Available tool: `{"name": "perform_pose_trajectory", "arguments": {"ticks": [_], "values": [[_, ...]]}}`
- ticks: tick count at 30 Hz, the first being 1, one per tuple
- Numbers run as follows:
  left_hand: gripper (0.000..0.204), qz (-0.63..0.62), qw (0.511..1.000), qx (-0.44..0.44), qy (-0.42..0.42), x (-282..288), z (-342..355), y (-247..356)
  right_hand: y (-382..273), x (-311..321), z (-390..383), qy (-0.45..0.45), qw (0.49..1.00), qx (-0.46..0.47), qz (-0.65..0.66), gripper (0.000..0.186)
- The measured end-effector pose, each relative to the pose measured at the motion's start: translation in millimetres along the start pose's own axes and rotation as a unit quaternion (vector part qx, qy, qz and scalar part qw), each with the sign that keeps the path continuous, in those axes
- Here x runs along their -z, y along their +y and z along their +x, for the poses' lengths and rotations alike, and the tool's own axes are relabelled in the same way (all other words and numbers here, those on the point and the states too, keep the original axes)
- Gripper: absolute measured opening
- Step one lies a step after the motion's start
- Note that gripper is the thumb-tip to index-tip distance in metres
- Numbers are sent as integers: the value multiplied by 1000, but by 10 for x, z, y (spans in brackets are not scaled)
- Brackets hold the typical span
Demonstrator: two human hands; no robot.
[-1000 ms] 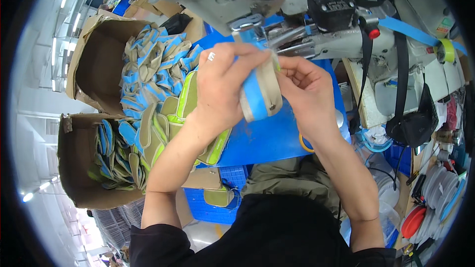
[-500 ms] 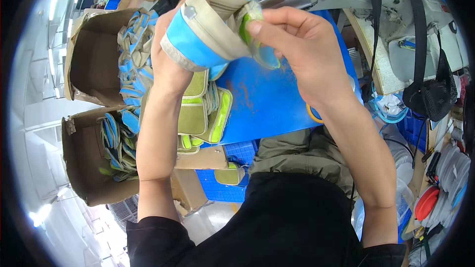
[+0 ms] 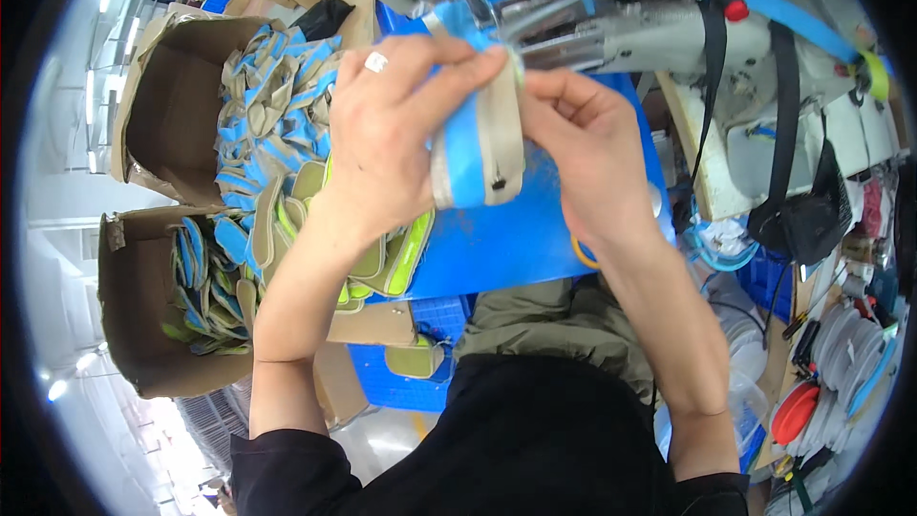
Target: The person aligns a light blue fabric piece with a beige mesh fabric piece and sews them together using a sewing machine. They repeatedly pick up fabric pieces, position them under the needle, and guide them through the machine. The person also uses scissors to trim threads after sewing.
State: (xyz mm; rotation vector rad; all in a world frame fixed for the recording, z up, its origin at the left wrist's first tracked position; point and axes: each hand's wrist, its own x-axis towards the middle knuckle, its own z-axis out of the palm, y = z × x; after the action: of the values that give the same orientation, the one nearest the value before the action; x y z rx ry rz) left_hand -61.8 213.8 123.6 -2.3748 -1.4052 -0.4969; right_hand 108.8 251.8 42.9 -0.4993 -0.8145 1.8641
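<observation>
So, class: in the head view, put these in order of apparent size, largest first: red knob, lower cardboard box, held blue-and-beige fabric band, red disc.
1. Lower cardboard box
2. Blue-and-beige fabric band, partly hidden by the left hand
3. Red disc
4. Red knob

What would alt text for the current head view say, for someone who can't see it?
The person's left hand and right hand hold a beige-and-blue fabric band close to a sewing machine, over a blue tabletop. To the left, blue-and-beige fabric pieces are heaped by open cardboard boxes.
</observation>
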Motion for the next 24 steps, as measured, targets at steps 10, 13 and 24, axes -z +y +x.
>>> {"name": "perform_pose_trajectory", "arguments": {"ticks": [10,13,24], "values": [[48,49,998,-11,34,-13,19,-22,10,-93,40,57,998,7,-3,16],[44,-30,998,31,54,-94,-57,-46,-3,-145,49,71,997,27,-15,17],[29,-701,561,438,56,-258,-95,188,147,-37,31,65,926,222,-299,25]]}}
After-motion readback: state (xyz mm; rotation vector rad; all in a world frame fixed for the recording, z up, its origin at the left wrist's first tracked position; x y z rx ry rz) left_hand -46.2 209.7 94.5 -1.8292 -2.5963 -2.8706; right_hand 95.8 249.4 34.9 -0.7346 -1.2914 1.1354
